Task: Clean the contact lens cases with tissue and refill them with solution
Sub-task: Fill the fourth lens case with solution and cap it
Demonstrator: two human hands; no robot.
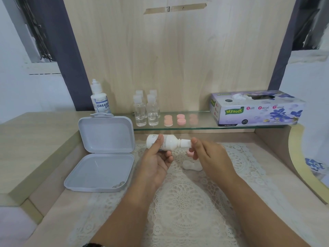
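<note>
A pale wood-grain panel (178, 59) rose behind the desk (44, 216), where a cream lace mat (187, 202) with openwork rosettes covered the middle. A clear glass shelf (195, 128) ran along the panel's foot. On its right end lay a long cardboard tissue box (256, 109), lilac with blue flowers, a white tissue (237, 96) poking from its slot. At the left, a hinged grey plastic box (103, 154) with rounded corners stood open on the desk, its lid upright against the shelf's end, some small clear items in its front corner. Behind the lid stood an upright white bottle (100, 100) with a blue label. Four small clear bottles (146, 109) with white caps clustered on the shelf's left, partly filled with clear liquid. Just beside them sat round caps in three pairs (181, 119), salmon and pink, stacked or overlapping.

Over the mat, the left hand (154, 164) gripped a white solution bottle (167, 142) held sideways, thumb across its label, nozzle to the right. The right hand (208, 155) pinched the nozzle cap (186, 143) between thumb and fingers. Below the hands, partly hidden by the right fingers, a translucent white lens case (191, 165) lay on the lace, uncapped, with one pink cap (189, 153) just behind it.
</note>
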